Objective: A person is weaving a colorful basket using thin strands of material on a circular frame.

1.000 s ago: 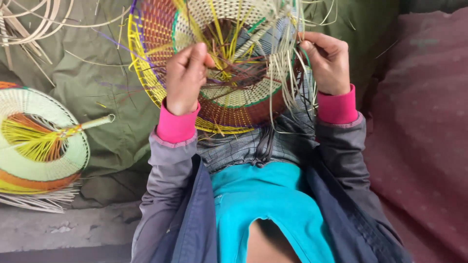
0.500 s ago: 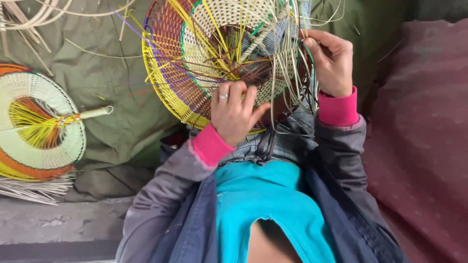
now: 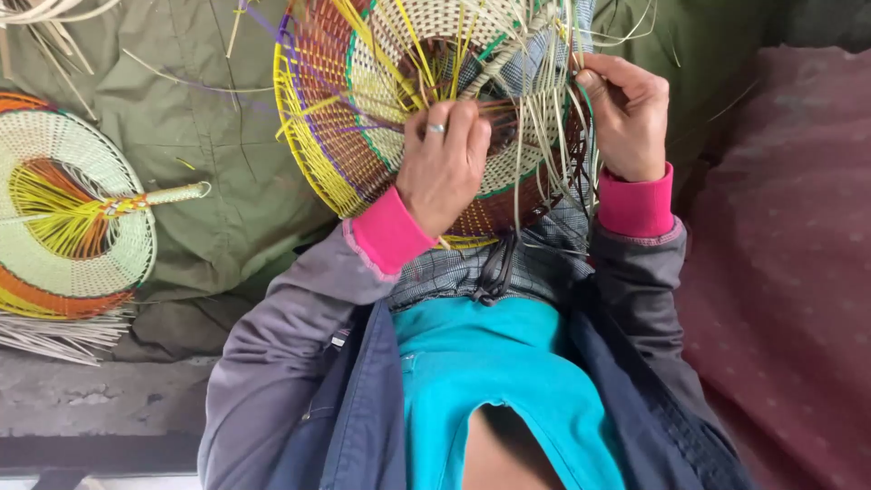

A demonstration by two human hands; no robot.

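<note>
A round woven piece [image 3: 327, 118] with yellow, red, green and pale bands rests against my lap, loose pale and yellow strands sticking out of it. My left hand [image 3: 445, 163], a ring on one finger, lies flat on its middle with the fingers gripping the strands. At the right rim my right hand [image 3: 626, 113] pinches a few pale strands between thumb and fingers. Both wrists show pink cuffs under grey sleeves.
A finished woven fan [image 3: 68, 227] with a wrapped handle lies at the left on an olive cloth [image 3: 209, 136]. Loose pale strips [image 3: 54, 336] lie below it. A maroon dotted cloth [image 3: 780, 254] covers the right side.
My left hand slid from the upper left of the woven piece down to its middle, and the piece turned and shifted right. My right hand stayed at the right rim.
</note>
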